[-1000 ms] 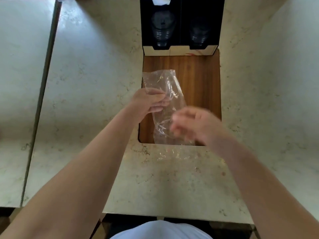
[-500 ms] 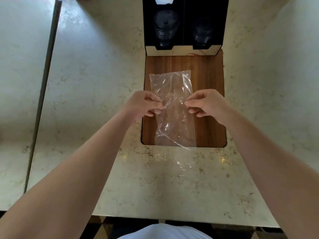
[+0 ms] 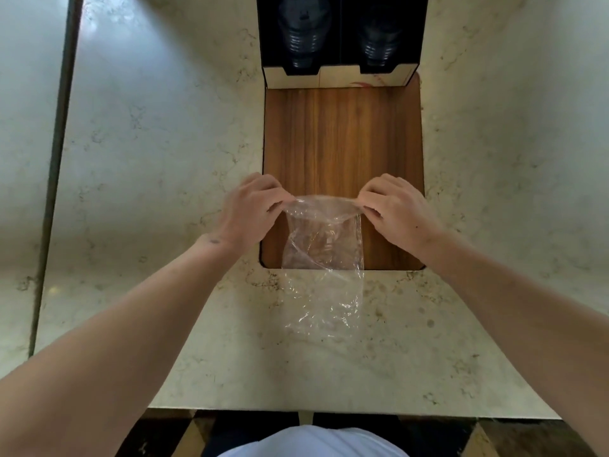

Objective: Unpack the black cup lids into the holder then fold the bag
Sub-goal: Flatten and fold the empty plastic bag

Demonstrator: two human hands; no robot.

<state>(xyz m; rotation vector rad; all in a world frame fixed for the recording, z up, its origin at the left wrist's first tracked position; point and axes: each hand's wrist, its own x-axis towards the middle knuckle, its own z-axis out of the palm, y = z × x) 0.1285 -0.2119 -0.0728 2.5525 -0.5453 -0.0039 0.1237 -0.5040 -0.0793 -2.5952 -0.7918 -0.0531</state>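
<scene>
Reaching forward from the near edge, both bare forearms angle inward over the pale marbled surface (image 3: pixel 138 166), wrists level and knuckles up. The left hand (image 3: pixel 253 209) and right hand (image 3: pixel 392 209) are each closed in a pinch on a far corner of the clear bag (image 3: pixel 324 265), which lies empty, half on the wooden board (image 3: pixel 342 140) and half on the stone. Black lids (image 3: pixel 301 37) sit stacked in the black holder (image 3: pixel 341 28) at the far side; no writing is legible.
</scene>
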